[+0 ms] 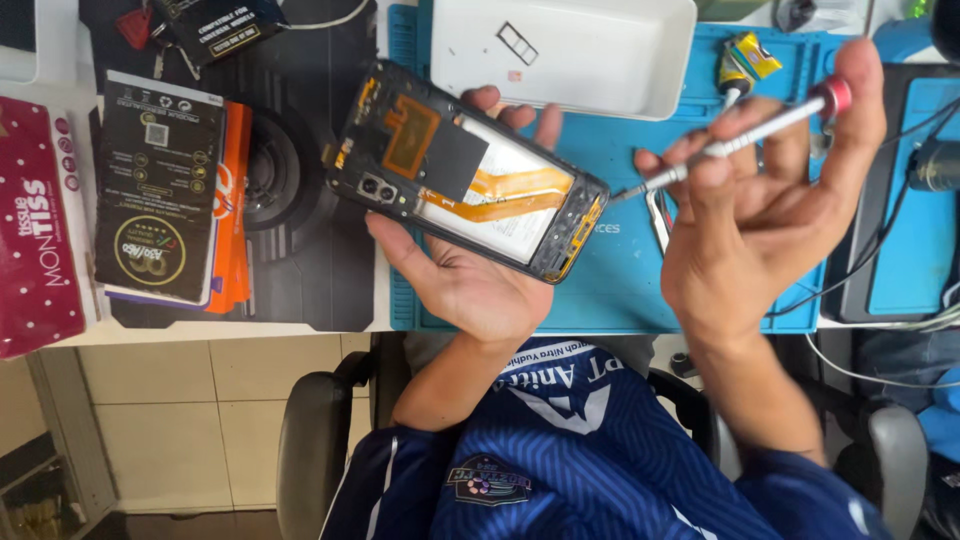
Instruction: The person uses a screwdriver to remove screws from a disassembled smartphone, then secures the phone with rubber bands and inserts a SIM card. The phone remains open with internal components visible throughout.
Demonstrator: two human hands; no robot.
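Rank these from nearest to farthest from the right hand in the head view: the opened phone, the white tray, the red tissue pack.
1. Opened phone: just left of the right hand, resting in the left hand; the screwdriver tip reaches its edge.
2. White tray: up and left, at the back of the blue mat.
3. Red tissue pack: far left table edge.
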